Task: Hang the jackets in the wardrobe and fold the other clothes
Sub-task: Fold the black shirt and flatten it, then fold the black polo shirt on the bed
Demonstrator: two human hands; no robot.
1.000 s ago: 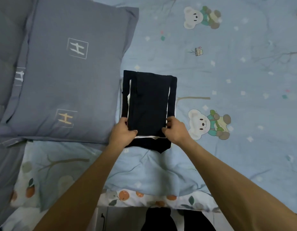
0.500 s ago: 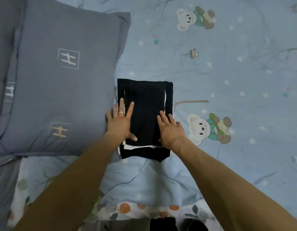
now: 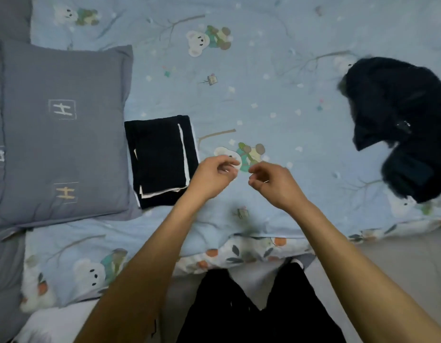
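**Caller:** Where is the folded piece sitting?

**Me:** The folded black garment (image 3: 162, 160) lies flat on the blue bear-print bedspread (image 3: 264, 95), tucked just beside the right edge of the grey pillow (image 3: 63, 129). It is a neat rectangle with thin white edges showing along its right side and its near end. Neither of my hands is on it.

**Caller:** And your hands, what are they doing?

**Me:** Both hover above the bedspread, just right of the folded garment, over the printed bear. My left hand (image 3: 214, 173) has its fingers loosely curled inward with nothing in them. My right hand (image 3: 271, 180) is the same, fingers softly bent, holding nothing. The two hands sit near each other, fingertips facing, not touching.

**Caller:** Anything else waiting on the bed?

**Me:** Yes, a crumpled dark jacket (image 3: 402, 127) lies in a heap far off to my right, near the edge of the bedspread and well apart from the folded garment. It looks blurred, so I cannot make out details beyond a dark, rumpled mass.

**Caller:** And closer to you?

**Me:** My forearms reach out over the near edge of the bed, where a strip of orange-and-leaf print (image 3: 239, 251) shows under the blue cover. Below that I see my black trousers (image 3: 259, 308).
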